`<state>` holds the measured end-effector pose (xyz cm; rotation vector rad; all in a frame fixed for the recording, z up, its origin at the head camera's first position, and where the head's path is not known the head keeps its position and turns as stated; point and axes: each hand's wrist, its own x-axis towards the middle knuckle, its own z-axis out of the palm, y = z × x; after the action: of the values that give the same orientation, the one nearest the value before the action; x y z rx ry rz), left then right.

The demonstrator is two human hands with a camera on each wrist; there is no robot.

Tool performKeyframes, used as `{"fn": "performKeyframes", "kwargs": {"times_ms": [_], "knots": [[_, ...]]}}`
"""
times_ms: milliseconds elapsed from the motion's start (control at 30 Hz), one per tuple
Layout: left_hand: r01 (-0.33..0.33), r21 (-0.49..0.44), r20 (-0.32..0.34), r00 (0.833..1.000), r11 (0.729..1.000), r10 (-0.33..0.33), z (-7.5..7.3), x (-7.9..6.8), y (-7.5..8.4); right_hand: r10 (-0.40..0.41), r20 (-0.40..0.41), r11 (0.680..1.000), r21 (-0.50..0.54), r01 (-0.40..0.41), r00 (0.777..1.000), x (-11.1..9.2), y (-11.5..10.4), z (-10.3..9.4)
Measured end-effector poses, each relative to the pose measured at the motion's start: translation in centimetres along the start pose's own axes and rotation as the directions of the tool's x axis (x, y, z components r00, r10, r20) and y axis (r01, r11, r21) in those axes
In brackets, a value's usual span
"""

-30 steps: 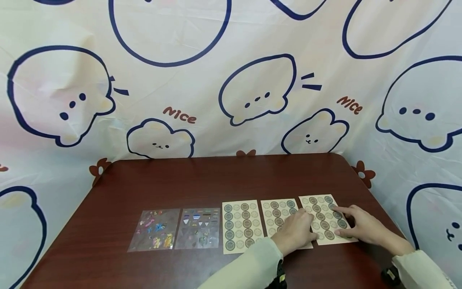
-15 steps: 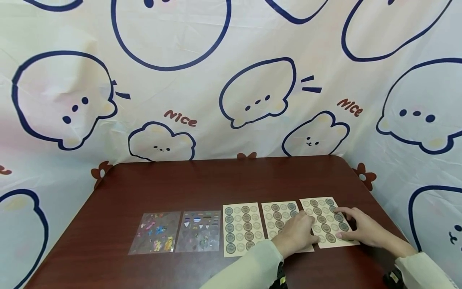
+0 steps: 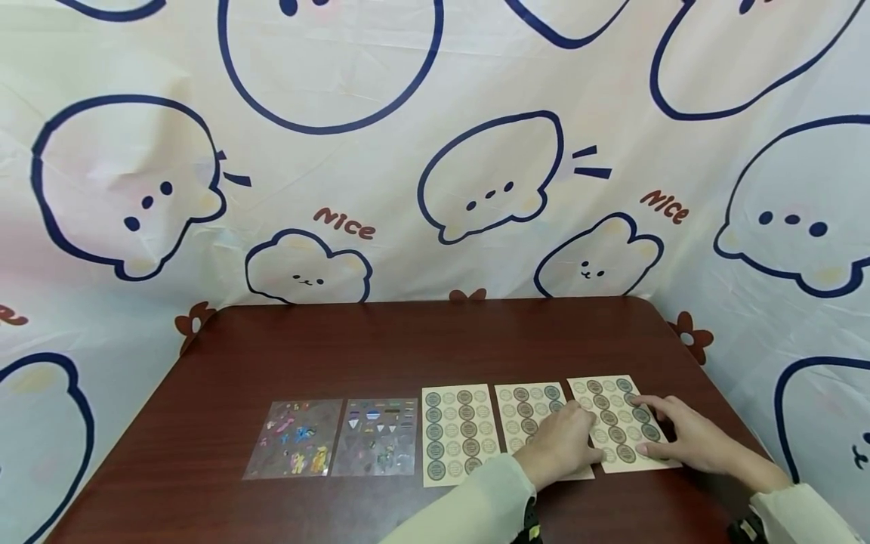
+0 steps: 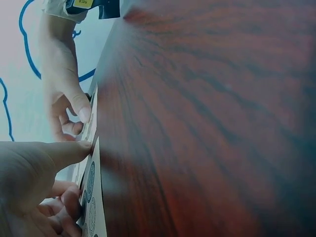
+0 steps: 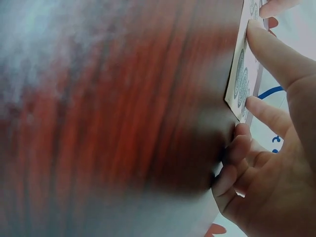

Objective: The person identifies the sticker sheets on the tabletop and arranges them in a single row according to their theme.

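Three cream sticker sheets with rows of round printed stickers lie side by side on the table. The right hand (image 3: 689, 438) rests at the right side of the rightmost sheet (image 3: 607, 412), thumb and forefinger spread and touching its face. Over the middle sheet (image 3: 523, 408) lies the left hand (image 3: 560, 446), covering its lower right part. Its thumb (image 4: 69, 153) reaches across to the rightmost sheet's left edge, as the left wrist view shows. In the right wrist view, the right thumb (image 5: 276, 54) lies straight on the sheet while the other fingers bend loosely past its edge.
The third cream sheet (image 3: 458, 434) lies left of the middle one. Farther left are two clear sticker sheets, one with colourful pony figures (image 3: 292, 442), one with small shapes (image 3: 381, 438). Behind the dark red wooden table (image 3: 408, 344) hangs a cartoon-printed cloth (image 3: 381, 174).
The head view has shifted slightly, so the table and sheets appear a little lower and to the right. Both hands keep nearly the same places on the sheets.
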<state>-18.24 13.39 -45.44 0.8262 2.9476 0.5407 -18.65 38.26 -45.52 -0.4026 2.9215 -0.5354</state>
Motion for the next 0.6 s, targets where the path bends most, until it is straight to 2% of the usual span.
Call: {"fn": "performKeyframes", "kwargs": {"times_ms": [233,600], "knots": [[-0.004,0.012,-0.022,1.000,1.000,0.004,0.15,-0.03,-0.11,-0.023,-0.023,1.000,-0.012,0.022,0.999,-0.22,-0.18,0.10],[-0.007,-0.019,0.011,1.000,1.000,0.007,-0.64,-0.49,0.06,-0.057,-0.072,0.998,0.030,0.059,0.996,-0.38,0.32,0.57]]}}
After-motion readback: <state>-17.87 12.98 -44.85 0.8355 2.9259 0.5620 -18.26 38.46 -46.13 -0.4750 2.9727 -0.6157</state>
